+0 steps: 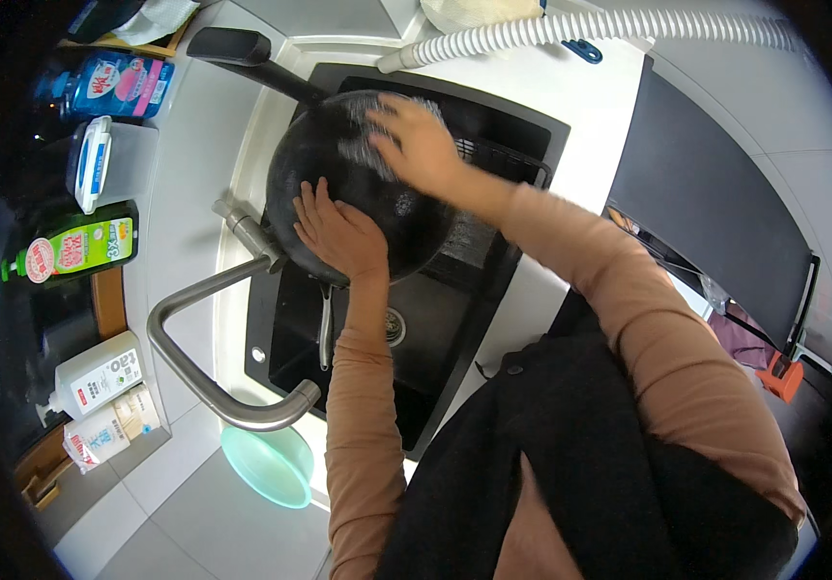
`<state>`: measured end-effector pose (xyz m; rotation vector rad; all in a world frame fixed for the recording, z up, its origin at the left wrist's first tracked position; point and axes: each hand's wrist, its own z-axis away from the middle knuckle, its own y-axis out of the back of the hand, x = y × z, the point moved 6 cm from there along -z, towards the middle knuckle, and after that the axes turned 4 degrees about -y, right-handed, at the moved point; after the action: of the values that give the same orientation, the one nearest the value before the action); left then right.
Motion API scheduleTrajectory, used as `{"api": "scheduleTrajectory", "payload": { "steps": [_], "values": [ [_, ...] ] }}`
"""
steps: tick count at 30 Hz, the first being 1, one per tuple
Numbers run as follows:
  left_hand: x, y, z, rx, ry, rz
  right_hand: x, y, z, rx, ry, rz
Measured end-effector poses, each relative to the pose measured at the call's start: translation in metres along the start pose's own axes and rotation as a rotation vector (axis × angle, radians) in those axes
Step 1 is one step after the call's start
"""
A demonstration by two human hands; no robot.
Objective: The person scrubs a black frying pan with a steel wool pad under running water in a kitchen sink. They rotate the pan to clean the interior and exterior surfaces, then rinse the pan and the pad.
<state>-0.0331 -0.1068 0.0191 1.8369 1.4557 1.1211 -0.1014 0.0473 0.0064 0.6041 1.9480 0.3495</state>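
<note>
A black wok (365,188) with a long dark handle (260,65) lies across the black sink (423,348), its rounded side seemingly facing up. Whitish wet streaks and small patches mark its surface. Spread fingers of my left hand (347,235) rest flat on the wok's near-left part. Farther up and to the right, my right hand (416,145) is slightly blurred over the streaked area, fingers apart. Nothing shows in either hand; what lies under the right palm is hidden. Below the wok, part of the sink and its drain (394,326) can be seen.
A curved metal faucet (198,370) arches over the sink's left side. Several bottles, including a green detergent bottle (89,243), line the ledge. A mint basin (271,464) stands near the faucet. A white corrugated hose (568,32) crosses the back; a black rack (510,156) sits in the sink.
</note>
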Motion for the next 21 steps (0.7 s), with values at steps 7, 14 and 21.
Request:
{"api": "scheduleTrajectory", "payload": {
  "steps": [7, 14, 21],
  "values": [
    [-0.005, -0.001, 0.002, -0.050, 0.062, 0.024, -0.046, 0.020, 0.081, -0.165, 0.171, 0.007],
    [0.007, 0.003, 0.000, -0.004, 0.004, 0.019, 0.003, -0.022, -0.034, -0.098, 0.049, 0.074],
    [-0.001, 0.003, 0.000, -0.009, 0.013, -0.002, 0.000, -0.021, -0.027, -0.051, 0.002, 0.047]
  ]
}}
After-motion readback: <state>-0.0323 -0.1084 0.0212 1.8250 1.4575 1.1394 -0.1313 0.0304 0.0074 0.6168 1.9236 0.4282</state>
